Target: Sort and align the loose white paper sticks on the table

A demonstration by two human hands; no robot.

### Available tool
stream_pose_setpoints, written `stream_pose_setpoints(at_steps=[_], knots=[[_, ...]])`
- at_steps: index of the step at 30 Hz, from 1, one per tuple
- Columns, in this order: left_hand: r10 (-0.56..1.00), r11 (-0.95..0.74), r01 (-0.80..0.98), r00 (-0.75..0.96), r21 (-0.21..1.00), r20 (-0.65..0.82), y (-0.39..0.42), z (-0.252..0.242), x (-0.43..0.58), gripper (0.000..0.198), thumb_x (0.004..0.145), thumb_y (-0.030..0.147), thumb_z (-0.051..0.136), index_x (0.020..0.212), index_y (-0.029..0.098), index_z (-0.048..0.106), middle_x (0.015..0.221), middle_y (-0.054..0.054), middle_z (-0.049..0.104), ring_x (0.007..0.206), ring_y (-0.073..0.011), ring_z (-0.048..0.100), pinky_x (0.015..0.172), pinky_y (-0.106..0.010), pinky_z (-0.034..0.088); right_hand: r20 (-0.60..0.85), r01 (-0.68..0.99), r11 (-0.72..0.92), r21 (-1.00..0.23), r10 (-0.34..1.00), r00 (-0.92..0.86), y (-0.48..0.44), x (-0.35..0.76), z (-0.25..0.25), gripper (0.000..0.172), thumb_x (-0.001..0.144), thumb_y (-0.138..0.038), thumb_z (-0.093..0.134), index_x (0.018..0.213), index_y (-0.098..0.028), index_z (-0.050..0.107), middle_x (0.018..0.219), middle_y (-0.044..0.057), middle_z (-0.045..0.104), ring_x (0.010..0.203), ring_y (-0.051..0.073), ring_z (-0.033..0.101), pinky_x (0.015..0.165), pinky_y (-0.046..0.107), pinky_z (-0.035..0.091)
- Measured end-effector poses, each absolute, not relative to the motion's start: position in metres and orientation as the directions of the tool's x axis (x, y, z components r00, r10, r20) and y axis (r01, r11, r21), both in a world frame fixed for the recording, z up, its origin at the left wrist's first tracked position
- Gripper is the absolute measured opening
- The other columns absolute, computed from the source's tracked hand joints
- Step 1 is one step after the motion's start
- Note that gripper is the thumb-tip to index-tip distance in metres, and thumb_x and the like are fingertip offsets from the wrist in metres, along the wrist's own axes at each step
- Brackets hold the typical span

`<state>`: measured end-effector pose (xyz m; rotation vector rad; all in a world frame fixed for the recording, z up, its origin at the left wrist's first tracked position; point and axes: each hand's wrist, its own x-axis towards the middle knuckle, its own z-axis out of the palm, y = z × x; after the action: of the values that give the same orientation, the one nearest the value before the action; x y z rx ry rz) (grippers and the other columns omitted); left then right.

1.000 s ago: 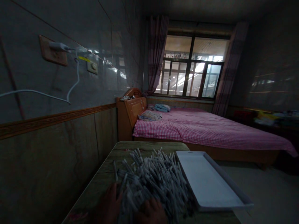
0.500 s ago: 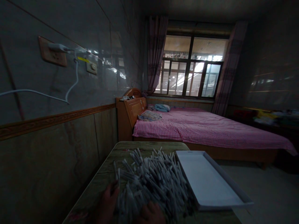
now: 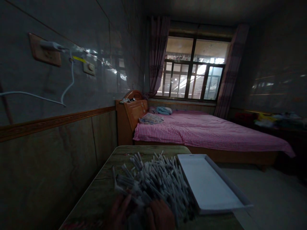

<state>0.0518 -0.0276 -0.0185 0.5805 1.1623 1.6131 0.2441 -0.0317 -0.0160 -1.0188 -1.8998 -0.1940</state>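
Note:
A large loose heap of slim, pale, pen-like tubes [image 3: 158, 179], some with dark ends, covers the middle of the small table [image 3: 96, 195]. At the heap's near left edge is my left hand [image 3: 120, 209], its fingers against the tubes; dimness and blur hide whether they grip any. My right hand [image 3: 160, 214] rests low on the near side of the heap, fingers curled together, and what lies under them is hidden. A shallow white tray [image 3: 208, 182] lies to the right of the heap, on the table's right side and overhanging its edge.
Beyond the table stands a bed [image 3: 192, 131] with a pink checked sheet and a wooden headboard [image 3: 135, 110]. A tiled wall [image 3: 59, 159] runs along the left, with a plugged-in charger [image 3: 51, 45] and white cable. A window [image 3: 192, 70] is at the back.
My left hand has moved right and lower, toward my right hand. My right hand has come slightly up and to the right. The whole view has shifted a little.

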Motion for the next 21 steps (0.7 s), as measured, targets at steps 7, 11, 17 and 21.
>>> stream_pose_setpoints(at_steps=[7,11,17,21], knots=[[0.931,0.013,-0.457,-0.319,0.890,-0.177,-0.025,-0.004,0.067,0.061,0.037,0.056,0.099,0.078,0.019,0.073,0.070,-0.003,0.080,0.063,-0.0247,0.076,0.056,-0.031,0.059,0.798,0.754,0.553,-0.356,0.600,-0.063,-0.028,0.245,-0.025,0.048,0.111,-0.046,0.030,0.074,-0.027,0.054,0.063,-0.003,0.062,0.054,0.015,0.064,0.054,0.027,0.041],[0.931,0.026,-0.453,-0.314,0.891,-0.187,-0.030,0.005,0.068,0.061,0.037,0.057,0.099,0.076,0.019,0.074,0.068,-0.002,0.080,0.062,-0.0234,0.076,0.056,-0.030,0.060,0.794,0.717,0.591,-0.369,0.601,-0.086,-0.024,0.248,-0.028,0.045,0.110,-0.043,0.036,0.076,-0.026,0.060,0.065,-0.002,0.066,0.056,0.015,0.067,0.054,0.025,0.043],[0.905,0.064,-0.459,-0.348,0.886,-0.246,-0.034,0.009,0.076,0.067,0.028,0.063,0.097,0.069,0.017,0.073,0.066,-0.005,0.080,0.060,-0.0236,0.076,0.056,-0.030,0.061,0.762,0.632,0.674,-0.382,0.616,-0.197,-0.023,0.259,-0.015,0.021,0.103,-0.028,0.049,0.091,-0.026,0.067,0.080,0.000,0.074,0.073,0.018,0.073,0.066,0.023,0.052],[0.892,0.025,-0.491,-0.382,0.871,-0.241,-0.035,0.007,0.078,0.064,0.028,0.061,0.098,0.069,0.018,0.072,0.065,-0.003,0.079,0.059,-0.0229,0.076,0.053,-0.029,0.061,0.751,0.599,0.670,-0.437,0.639,-0.167,-0.024,0.261,-0.010,0.014,0.098,-0.026,0.054,0.100,-0.027,0.068,0.086,0.001,0.075,0.077,0.019,0.074,0.068,0.025,0.054]])
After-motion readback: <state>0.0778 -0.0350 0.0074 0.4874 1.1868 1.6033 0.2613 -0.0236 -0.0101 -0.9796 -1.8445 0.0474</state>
